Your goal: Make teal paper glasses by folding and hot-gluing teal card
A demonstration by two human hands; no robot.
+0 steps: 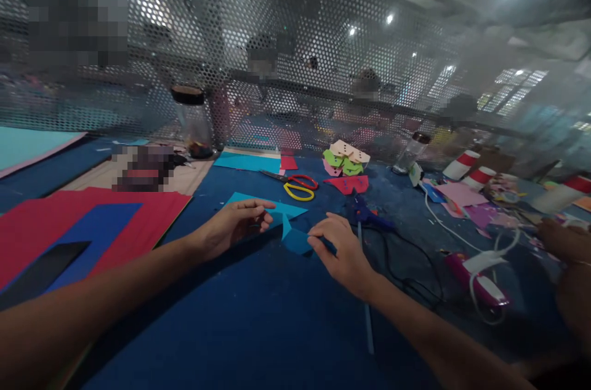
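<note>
Head view: A person's right hand [344, 251] pinches a folded blue paper piece [295, 241] above the blue bench [258, 322], while the left hand [242, 222], loosely curled, is free of the folded piece; whether it touches the light-blue paper [290, 210] beneath cannot be told. Taking the folded piece as the dial's centre, a dark-lidded jar [192, 122] stands between 10 and 11 o'clock, coloured bits at its bottom; a second jar [409, 155], contents unclear, is at 2. Scissors [300, 187] lie at 12, dotted paper shapes [345, 159] at 1. A glue gun [367, 211] sits at 2, just past the right hand, and a pale stick [368, 328] lies at 4, partly hidden by that arm. Red sheets [166, 205] spread at 9; a magenta object [480, 282] tangled in white cable [473, 285] lies at 3, near another person's hand [561, 242].
</note>
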